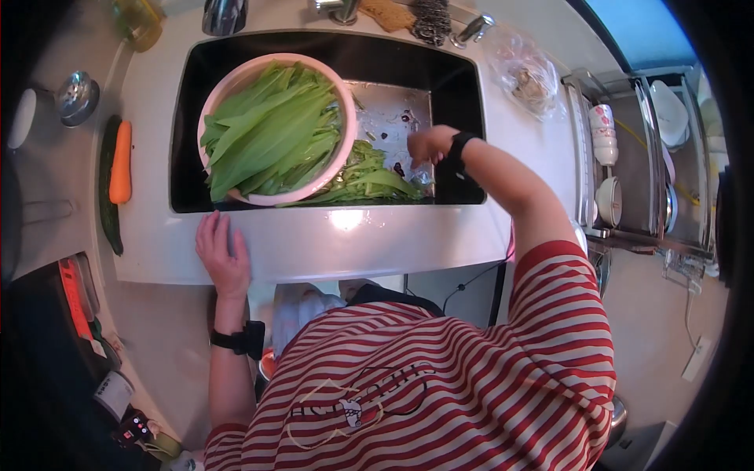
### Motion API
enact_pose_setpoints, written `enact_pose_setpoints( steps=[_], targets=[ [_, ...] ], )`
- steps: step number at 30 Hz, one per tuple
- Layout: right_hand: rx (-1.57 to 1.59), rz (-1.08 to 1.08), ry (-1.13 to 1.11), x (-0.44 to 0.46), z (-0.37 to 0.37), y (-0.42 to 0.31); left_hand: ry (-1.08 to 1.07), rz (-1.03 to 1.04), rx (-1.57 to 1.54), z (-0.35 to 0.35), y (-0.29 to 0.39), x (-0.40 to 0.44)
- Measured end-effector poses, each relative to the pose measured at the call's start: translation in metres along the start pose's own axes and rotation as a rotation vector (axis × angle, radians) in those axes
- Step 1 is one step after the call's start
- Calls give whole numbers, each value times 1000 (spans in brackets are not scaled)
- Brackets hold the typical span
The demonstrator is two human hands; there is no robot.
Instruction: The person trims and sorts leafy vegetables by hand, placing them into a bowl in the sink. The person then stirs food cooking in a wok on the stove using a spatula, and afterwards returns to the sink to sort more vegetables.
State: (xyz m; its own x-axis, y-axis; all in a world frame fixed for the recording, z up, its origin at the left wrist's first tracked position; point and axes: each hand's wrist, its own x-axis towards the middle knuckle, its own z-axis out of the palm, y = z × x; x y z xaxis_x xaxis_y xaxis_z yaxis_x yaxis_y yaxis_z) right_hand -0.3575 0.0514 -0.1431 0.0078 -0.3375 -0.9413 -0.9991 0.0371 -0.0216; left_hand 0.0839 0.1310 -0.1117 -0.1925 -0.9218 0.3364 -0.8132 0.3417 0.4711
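Observation:
My left hand (223, 247) lies on the front edge of the white counter, fingers stretched out and apart, just below the pink basin (351, 129). Long green leafy vegetables (271, 133) fill that basin, which sits in the left part of the dark sink (440, 59). Over the sink's right part, my right hand (430, 145) hangs with its fingers curled downward; whatever they hold, if anything, is hidden. Below and left of it, more leafy greens (369, 179) are heaped on the sink's metal bottom (385, 102), with small dark scraps near the fingers.
A carrot (121, 161) and a cucumber (108, 196) lie on the counter at left. The faucet (338, 9) stands behind the sink, beside a scrubber (432, 20). A clear plastic bag (526, 74) sits at back right, near a dish rack (605, 228) with bowls.

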Motion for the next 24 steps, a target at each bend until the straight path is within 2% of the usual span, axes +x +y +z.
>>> enact_pose_setpoints(
  steps=[4, 6, 7, 8, 10, 11, 13, 14, 16, 17, 18, 20, 21, 22, 23, 24],
  targets=[
    [-196, -5, -28, 12, 21, -15, -16, 0, -35, -2, 1, 2],
    [-247, -47, 38, 11, 19, -14, -13, -7, -50, -4, 1, 1],
    [-253, -44, 151, 12, 12, -13, -30, -18, -38, -4, 1, 1],
    [-261, -46, 156, 25, 4, -5, -46, -25, -27, -3, 2, 3],
    [-215, -211, 470, 51, -19, 5, -35, -27, -28, -2, 3, 5],
    [-220, -221, 470, 61, -29, 6, -38, -27, -29, -2, 3, 4],
    [-55, -283, 670, 80, -49, 2, -43, -31, -17, -3, 3, 4],
    [-56, -298, 666, 90, -59, -2, -53, -32, -15, -3, 3, 5],
    [-75, -146, 565, 114, -73, -13, -57, -22, -21, -5, 3, 5],
    [-87, -199, 690, 132, -71, -12, -54, -6, -36, -6, 1, 4],
    [26, -202, 681, 147, -67, -9, -55, -43, -11, -8, -1, 3],
    [-120, -384, 632, 219, -47, 8, -42, -22, -61, -8, 0, 3],
    [-129, -372, 592, 198, -39, -6, -33, -44, -51, -9, 2, 4],
    [-336, -435, 603, 264, -13, 17, -19, -69, -33, -9, 2, 4],
    [-338, -458, 564, 258, -7, 7, 0, -53, -53, -10, 1, 3],
    [-337, -473, 520, 213, 13, -7, 15, -36, -80, -10, 1, 2]
  ],
)
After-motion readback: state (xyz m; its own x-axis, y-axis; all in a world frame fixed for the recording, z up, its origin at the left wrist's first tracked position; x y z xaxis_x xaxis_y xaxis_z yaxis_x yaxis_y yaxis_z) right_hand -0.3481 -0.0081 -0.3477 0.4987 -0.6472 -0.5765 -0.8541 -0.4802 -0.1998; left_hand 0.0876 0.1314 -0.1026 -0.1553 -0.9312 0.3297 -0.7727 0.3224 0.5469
